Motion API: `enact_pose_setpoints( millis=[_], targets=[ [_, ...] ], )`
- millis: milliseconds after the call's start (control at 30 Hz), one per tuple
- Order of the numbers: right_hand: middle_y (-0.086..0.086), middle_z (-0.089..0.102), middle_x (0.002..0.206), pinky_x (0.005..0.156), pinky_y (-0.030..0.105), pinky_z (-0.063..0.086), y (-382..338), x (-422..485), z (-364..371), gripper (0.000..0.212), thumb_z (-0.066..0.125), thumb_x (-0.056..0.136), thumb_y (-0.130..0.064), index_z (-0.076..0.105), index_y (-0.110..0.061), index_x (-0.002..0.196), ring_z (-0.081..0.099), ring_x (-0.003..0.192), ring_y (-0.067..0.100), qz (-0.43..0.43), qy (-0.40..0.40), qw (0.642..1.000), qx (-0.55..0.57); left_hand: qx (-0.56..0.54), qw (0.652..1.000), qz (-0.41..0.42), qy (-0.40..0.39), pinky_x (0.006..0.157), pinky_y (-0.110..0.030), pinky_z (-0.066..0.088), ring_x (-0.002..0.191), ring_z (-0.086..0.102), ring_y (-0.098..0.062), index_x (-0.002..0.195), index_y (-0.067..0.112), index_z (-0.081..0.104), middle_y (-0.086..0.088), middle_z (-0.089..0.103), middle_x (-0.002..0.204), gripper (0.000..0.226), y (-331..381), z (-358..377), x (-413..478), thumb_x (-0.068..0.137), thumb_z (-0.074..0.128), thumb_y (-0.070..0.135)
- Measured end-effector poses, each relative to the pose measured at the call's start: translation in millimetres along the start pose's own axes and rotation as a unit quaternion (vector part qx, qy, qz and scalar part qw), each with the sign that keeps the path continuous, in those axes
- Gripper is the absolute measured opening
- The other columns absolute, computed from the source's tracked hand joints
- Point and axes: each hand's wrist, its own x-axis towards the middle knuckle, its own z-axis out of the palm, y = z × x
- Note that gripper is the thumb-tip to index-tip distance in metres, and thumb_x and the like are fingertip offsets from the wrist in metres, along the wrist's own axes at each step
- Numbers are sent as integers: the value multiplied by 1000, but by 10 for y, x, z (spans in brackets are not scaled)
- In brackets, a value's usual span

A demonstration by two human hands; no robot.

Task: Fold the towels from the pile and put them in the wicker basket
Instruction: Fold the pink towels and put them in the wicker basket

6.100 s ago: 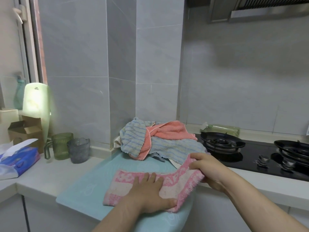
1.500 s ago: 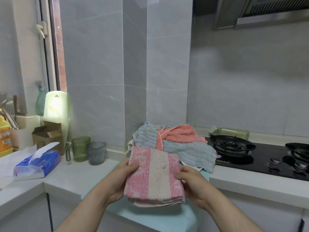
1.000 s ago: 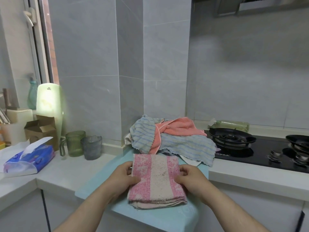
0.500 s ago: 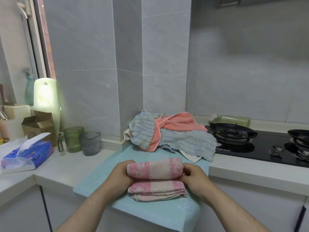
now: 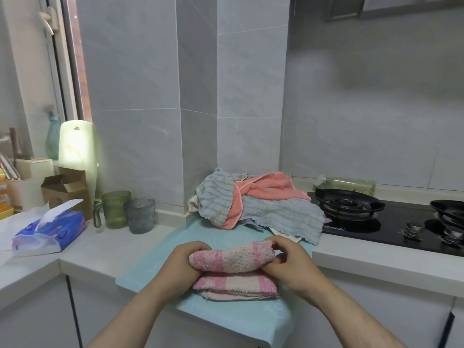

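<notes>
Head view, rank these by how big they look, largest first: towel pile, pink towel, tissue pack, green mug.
1. towel pile
2. pink towel and tissue pack: about alike, and the towel is nearer the camera, so unranked
3. green mug

On the white stone counter (image 5: 108,249) a blue plastic pack of tissues (image 5: 50,231) lies left of a green ribbed glass mug (image 5: 115,209) just beside a grey glass cup (image 5: 139,215) (an open brown cardboard box (image 5: 66,188) behind them), with a black glass gas hob (image 5: 376,232) at right

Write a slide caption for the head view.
Left hand and right hand grip the half-folded pink-and-white towel on the teal mat; towel pile behind, beside the gas hob.
</notes>
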Motion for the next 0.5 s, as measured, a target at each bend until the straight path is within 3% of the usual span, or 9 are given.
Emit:
enact_pose_setpoints(
  millis=[133,200,267,367,500],
  targets=[
    [-4,66,109,63,30,55,-77,-70,-42,37,70,77,1,67,-25,102,68,68,27,25,-1,999,31,8,1000,9,6,66,-13,48,71,60,1,113,38,63,21,62,113,61,54,-106,-133,70,65,-5],
    [-5,63,113,68,32,57,-69,-98,-51,42,73,77,-2,65,-29,108,71,73,29,37,5,999,9,58,998,31,12,70,-9,45,82,58,8,109,44,61,28,60,111,55,72,-86,-170,74,70,2],
    [-4,67,107,68,31,57,-74,-119,-45,35,74,77,-3,67,-25,103,72,72,23,39,8,999,-7,92,994,55,25,74,-7,43,94,57,9,101,46,62,29,62,104,49,74,-54,-193,75,72,6],
    [0,73,89,69,30,55,-75,-174,-42,22,73,78,3,70,-15,90,72,71,18,38,7,999,-16,114,991,67,31,74,-14,46,91,59,2,86,47,63,24,67,89,44,37,-34,-209,73,72,6],
    [-4,73,94,71,19,53,33,-226,-80,22,72,77,7,73,-13,87,71,77,11,46,12,999,-21,120,990,68,21,76,-16,48,88,61,0,71,55,59,19,70,85,49,-21,-38,-258,71,73,8]
  ],
)
